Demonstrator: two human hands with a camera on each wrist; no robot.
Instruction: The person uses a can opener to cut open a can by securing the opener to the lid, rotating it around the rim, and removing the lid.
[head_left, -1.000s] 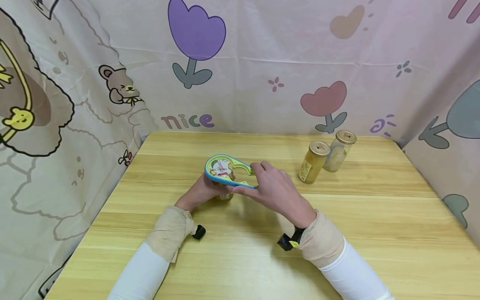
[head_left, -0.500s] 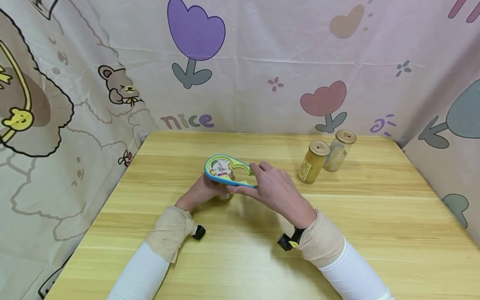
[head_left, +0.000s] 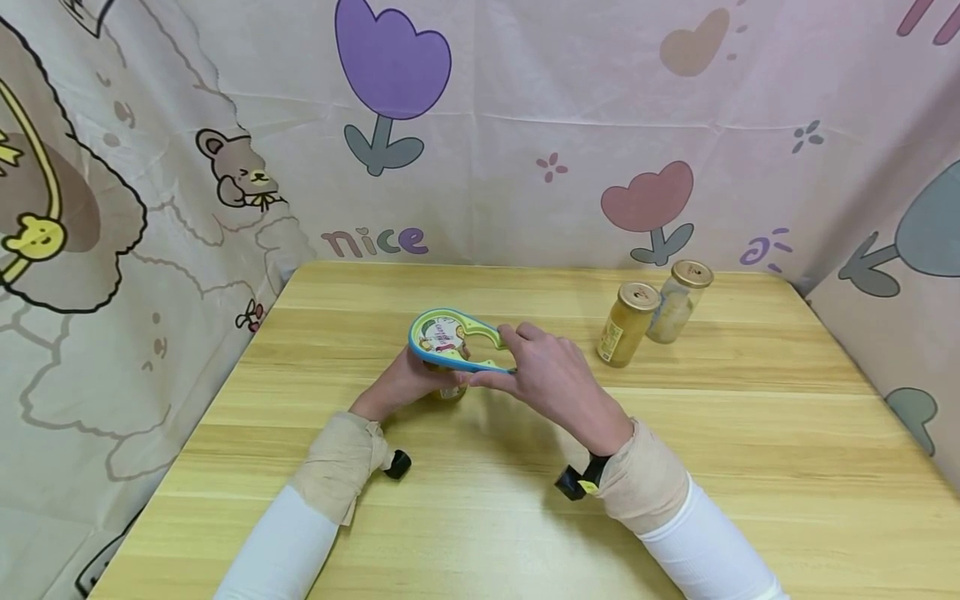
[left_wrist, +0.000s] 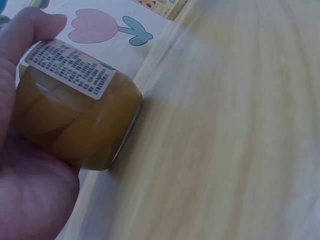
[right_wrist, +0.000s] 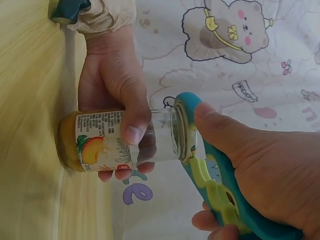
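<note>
My left hand (head_left: 405, 385) grips a glass jar (right_wrist: 102, 142) of orange fruit pieces around its labelled body. The jar stands upright on the table, its lower part showing in the left wrist view. Fitted around the lid (head_left: 441, 335) is a blue and yellow-green jar opener (head_left: 415, 340). My right hand (head_left: 555, 379) holds the opener's handle ends, thumb on the near side and fingers on the far side. The lid's printed top shows through the opener's ring in the head view. The left fingers are mostly hidden under the opener there.
Two more gold-lidded jars stand at the back right of the wooden table (head_left: 750, 467): a full one (head_left: 628, 327) and, close behind it, a clearer one (head_left: 678, 304). A patterned cloth (head_left: 487, 192) hangs along the back and sides.
</note>
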